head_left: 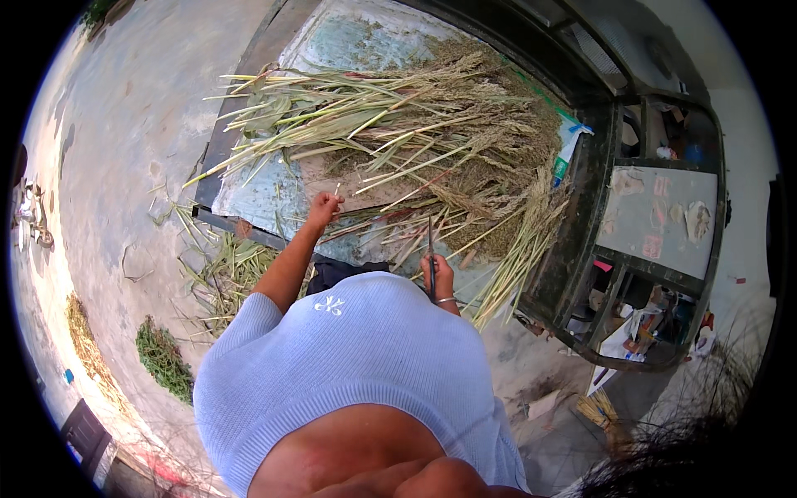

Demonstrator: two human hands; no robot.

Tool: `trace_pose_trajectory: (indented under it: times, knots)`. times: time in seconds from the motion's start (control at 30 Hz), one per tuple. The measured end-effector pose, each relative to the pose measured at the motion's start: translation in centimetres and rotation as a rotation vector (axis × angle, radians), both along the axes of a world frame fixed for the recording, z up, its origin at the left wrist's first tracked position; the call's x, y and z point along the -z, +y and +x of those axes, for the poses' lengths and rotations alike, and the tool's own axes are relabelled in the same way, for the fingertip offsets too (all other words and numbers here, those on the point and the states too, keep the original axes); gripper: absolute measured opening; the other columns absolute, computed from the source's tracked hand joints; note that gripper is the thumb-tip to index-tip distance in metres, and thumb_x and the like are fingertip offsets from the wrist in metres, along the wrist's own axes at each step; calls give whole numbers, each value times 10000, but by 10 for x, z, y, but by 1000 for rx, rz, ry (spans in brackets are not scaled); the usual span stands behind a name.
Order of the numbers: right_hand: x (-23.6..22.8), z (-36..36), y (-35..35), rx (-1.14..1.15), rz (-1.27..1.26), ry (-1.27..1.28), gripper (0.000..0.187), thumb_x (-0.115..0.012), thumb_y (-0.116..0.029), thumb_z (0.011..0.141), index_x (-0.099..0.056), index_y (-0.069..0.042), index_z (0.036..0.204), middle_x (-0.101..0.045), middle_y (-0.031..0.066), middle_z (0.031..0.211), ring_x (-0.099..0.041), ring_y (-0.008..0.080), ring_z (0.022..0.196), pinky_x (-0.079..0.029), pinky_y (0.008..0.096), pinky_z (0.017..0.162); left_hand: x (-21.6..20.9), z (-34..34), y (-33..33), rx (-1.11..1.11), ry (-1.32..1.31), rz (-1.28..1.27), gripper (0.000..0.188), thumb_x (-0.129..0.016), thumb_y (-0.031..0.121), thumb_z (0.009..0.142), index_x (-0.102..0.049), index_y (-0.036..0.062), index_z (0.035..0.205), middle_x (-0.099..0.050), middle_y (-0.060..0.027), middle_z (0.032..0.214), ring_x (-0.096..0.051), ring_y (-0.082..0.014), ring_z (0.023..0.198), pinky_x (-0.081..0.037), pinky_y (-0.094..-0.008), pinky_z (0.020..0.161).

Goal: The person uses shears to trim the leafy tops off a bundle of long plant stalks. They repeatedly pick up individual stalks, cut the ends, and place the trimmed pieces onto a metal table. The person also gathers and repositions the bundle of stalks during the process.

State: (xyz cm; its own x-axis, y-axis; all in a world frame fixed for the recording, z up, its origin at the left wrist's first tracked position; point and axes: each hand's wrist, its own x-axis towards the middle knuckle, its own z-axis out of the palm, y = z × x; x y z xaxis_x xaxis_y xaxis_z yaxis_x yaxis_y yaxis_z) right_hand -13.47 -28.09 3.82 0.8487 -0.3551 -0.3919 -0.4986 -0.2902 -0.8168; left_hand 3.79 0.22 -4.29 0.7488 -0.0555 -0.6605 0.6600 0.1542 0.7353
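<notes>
**Left hand (325,209) on a short pale stalk piece (337,189), right hand (440,272) on a long dark metal blade tool (431,241)**

Left fingers pinch the piece at the near side of a heap of long yellow-green stalks (357,124). Right fingers wrapped round the tool's handle, blade pointing far; probably scissors, can't confirm. Likely held that way so the tip faces the stalks, away from the body.

Heap lies across the surface: bare stem ends left, bushy brown-green seed heads (506,116) right. Probably laid one way so stems are easy to grab and loose seed drops in one area.

Surface: worn pale blue-green sheet (249,195) littered with plant bits, on a flat bed. Right: dark green metal frame (552,282), cluttered openings, maybe a vehicle cab.

Around: grey concrete floor (141,108), loose pile of green leaves (228,278) near left, dark green plant bunch (163,357) farther left, straw broom (599,408) near right.
</notes>
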Motion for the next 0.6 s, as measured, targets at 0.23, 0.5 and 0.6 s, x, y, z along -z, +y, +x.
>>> trace_pose_trajectory:
  times: [0.23, 0.5, 0.6]
  knots:
    - [-8, 23, 4, -298, -88, 20, 426, -685, -369, 734, -555, -5, 914, -569, 98, 629, -566, 208, 575, -450, 308, 549, 17, 36, -33, 432, -230, 233, 189, -662, 218, 731, -536, 81, 701, -609, -42, 686, -502, -125, 556, -423, -285, 513]
    - [-10, 50, 17, -501, -64, 204, 522, -652, -432, 740, -517, 13, 977, -570, 151, 792, -555, 276, 721, -444, 361, 647, 30, 10, -46, 151, -248, 328, 194, -657, 235, 755, -600, 50, 740, -578, -42, 600, -474, -127, 516, -387, -284, 497]
    - [-8, 54, 29, -520, -76, 82, 411, -647, -351, 773, -497, -13, 953, -523, 84, 675, -499, 180, 611, -426, 314, 573, 9, 9, -44, 261, -64, 26, 139, -627, 197, 804, -616, 59, 792, -544, 21, 550, -338, -48, 405, -237, -217, 373]
